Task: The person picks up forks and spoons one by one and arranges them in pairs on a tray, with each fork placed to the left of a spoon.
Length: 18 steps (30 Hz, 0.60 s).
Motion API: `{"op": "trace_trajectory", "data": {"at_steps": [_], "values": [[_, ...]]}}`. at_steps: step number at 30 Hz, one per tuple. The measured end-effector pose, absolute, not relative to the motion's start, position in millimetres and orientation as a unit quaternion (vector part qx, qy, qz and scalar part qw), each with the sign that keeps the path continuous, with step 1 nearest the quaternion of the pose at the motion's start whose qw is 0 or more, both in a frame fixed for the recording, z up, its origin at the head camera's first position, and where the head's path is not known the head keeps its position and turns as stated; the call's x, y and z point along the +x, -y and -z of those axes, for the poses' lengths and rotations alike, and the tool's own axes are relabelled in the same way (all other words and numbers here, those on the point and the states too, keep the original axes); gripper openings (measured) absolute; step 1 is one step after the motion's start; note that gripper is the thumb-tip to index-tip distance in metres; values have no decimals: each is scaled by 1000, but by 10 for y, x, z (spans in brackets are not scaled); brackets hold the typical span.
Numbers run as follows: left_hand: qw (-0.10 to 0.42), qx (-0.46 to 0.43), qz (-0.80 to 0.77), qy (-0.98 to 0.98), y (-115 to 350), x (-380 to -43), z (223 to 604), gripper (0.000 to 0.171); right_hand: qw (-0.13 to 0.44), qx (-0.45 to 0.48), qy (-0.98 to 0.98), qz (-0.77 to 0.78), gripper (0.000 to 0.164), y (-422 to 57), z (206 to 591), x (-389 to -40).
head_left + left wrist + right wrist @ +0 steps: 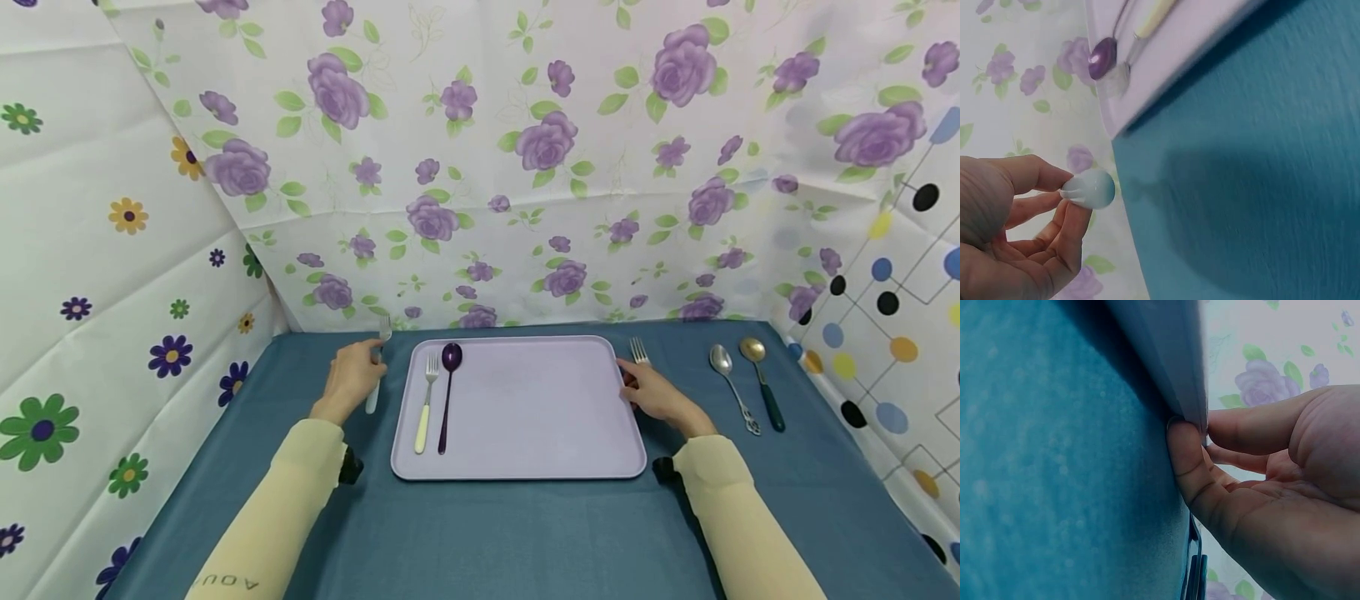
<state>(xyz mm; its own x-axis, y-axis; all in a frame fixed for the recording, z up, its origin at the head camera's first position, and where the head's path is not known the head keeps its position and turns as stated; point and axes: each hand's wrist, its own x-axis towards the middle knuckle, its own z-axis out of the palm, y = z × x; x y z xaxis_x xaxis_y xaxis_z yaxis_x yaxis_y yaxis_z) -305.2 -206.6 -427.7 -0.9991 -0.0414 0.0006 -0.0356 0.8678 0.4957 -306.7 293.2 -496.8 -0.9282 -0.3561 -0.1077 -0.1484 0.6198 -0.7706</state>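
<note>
Left of the tray, my left hand (351,377) pinches a fork (386,327) with a whitish handle, its tines pointing to the back. The left wrist view shows the rounded handle end (1094,189) between thumb and fingers, above the cloth. My right hand (662,395) grips the right rim of the lilac tray (540,408), thumb on top and a finger under the edge (1200,375). On the tray's left side lie a fork with a cream handle (423,429) and a dark purple spoon (452,358). Another fork (639,350) lies behind my right hand, its handle hidden.
At the right lie a silver spoon (722,360) with an ornate handle and a gold spoon (753,350) with a dark green handle. A blue cloth (480,533) covers the table. A flowered curtain (480,167) rises along the back edge, with patterned sheets on both sides.
</note>
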Motion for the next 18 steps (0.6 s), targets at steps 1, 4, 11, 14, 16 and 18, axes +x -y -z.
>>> {"op": "trace_trajectory", "data": {"at_steps": [1, 4, 11, 14, 16, 18], "values": [[5, 17, 259, 966, 2049, -3048, 4268, 50, 125, -141, -891, 413, 63, -2930, 4965, -3064], [4, 10, 265, 964, 2000, -3035, 4247, 51, 123, -145, -891, 413, 62, -2932, 4958, -3054], [3, 10, 269, 963, 1878, -3023, 4230, 52, 120, -158, -887, 417, 62, -2954, 4974, -3041], [1, 8, 272, 962, 1814, -3025, 4222, 52, 125, -149, -888, 417, 62, -2944, 4963, -3045], [-1, 6, 270, 963, 1776, -3032, 4221, 52, 129, -142, -889, 416, 62, -2935, 4954, -3049], [-1, 4, 266, 964, 1744, -3042, 4220, 51, 131, -139, -889, 415, 62, -2932, 4954, -3053]]}}
